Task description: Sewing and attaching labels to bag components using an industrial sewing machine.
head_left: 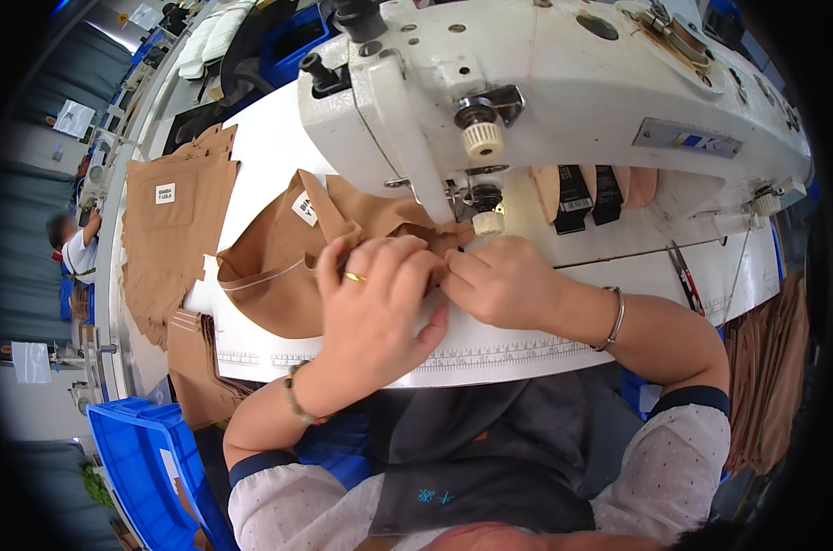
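A brown piece of fabric (274, 248) with a white label and a pale stitched line lies bunched on the white sewing table. Its right end runs under the head of a white sewing machine (545, 83). My left hand (380, 294), wearing a gold ring, rests on the fabric's near right part with fingers bent. Beside it, my right hand (499, 280) is closed in a pinch at the fabric's edge, just below the needle area. Whatever sits between my fingertips is too small and covered to make out.
Stacked brown fabric panels (173, 220) lie at the left, with folded brown pieces (196, 358) nearer me. Black tags (572, 197) sit under the machine arm. Thread snips (685, 280) lie at the right. A blue bin (141, 459) stands lower left; brown cloth (770, 376) hangs at right.
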Tool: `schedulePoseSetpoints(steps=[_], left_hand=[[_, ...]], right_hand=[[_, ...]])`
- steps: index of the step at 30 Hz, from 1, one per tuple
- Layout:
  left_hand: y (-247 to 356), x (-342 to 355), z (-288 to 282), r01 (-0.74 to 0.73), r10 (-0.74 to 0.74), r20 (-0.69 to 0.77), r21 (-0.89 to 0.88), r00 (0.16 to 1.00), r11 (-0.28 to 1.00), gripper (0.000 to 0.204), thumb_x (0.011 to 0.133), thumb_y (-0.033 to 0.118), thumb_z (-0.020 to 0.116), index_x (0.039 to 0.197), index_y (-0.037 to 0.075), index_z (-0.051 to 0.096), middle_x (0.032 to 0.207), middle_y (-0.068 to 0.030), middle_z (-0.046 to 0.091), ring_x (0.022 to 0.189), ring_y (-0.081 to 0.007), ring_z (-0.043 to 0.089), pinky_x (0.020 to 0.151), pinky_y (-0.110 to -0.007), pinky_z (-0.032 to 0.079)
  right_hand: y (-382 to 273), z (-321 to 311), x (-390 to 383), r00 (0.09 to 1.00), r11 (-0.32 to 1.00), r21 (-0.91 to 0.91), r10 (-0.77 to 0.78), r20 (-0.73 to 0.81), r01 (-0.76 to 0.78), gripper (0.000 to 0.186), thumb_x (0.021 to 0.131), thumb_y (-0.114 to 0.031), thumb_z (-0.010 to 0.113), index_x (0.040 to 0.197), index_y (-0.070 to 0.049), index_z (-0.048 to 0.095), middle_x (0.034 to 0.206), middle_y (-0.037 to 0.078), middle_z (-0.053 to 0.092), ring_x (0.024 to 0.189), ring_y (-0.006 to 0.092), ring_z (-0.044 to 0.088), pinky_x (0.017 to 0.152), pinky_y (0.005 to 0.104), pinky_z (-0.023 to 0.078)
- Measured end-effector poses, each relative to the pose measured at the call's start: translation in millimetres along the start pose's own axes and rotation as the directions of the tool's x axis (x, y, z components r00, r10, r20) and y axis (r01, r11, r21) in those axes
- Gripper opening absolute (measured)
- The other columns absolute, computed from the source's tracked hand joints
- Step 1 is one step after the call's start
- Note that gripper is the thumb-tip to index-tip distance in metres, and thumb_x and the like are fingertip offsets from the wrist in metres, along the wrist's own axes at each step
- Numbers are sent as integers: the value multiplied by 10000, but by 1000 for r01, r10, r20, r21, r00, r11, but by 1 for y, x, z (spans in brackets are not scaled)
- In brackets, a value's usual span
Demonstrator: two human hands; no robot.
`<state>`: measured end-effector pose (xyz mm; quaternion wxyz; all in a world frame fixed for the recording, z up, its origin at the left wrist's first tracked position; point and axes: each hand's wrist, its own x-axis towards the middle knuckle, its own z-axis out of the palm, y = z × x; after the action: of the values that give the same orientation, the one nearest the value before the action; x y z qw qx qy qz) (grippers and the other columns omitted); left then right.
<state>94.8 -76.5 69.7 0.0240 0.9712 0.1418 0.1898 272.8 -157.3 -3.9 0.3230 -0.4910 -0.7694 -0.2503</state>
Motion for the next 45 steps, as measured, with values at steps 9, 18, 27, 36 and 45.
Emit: schedulePoseSetpoints(steps=[9, 18, 27, 36, 45], left_hand=[[-39, 0, 31, -345, 367, -72, 212, 928, 914, 157, 776, 101, 678, 929, 69, 690, 992, -33, 695, 944, -181, 654, 977, -420, 488], [-27, 13, -3, -103, 150, 137, -304, 979, 947, 368, 806, 15, 695, 1173, 2, 672, 1137, -136, 685, 1028, -342, 629, 921, -461, 506], [-30, 2, 45, -143, 146, 6, -166, 989, 976, 478, 747, -22, 702, 1225, 1, 686, 1108, -103, 631, 972, -296, 603, 877, -399, 526], [-41, 12, 52, -150, 149, -16, -113, 989, 982, 418, 742, -28, 691, 1156, 21, 714, 1161, -71, 640, 992, -296, 618, 855, -394, 523], [-58, 27, 64, -83, 85, 11, -119, 996, 989, 301, 800, 20, 671, 1092, 68, 727, 1079, -87, 629, 1014, -309, 591, 942, -464, 490]], right_hand=[[-3, -8, -3, 999, 1000, -16, -11, 38, 12, 112, 704, -111, 688, 795, -48, 667, 785, 45, 626, 599, 149, 605, 511, 271, 472], [-11, -11, -6, 968, 996, -69, -31, 249, 50, 180, 744, -112, 696, 889, -7, 714, 869, 116, 716, 616, 143, 636, 527, 259, 462], [-27, -16, -10, 952, 991, -128, 8, 307, 33, 250, 739, -110, 670, 916, 61, 717, 953, 253, 736, 567, 164, 646, 479, 271, 488], [-17, -11, -7, 941, 987, -160, 71, 331, -18, 254, 741, -120, 657, 911, 58, 716, 1007, 291, 734, 500, 153, 630, 439, 274, 470], [-2, 6, -4, 965, 985, -147, 124, 231, -91, 153, 716, -125, 666, 797, 4, 674, 832, 161, 661, 489, 149, 615, 410, 286, 443]])
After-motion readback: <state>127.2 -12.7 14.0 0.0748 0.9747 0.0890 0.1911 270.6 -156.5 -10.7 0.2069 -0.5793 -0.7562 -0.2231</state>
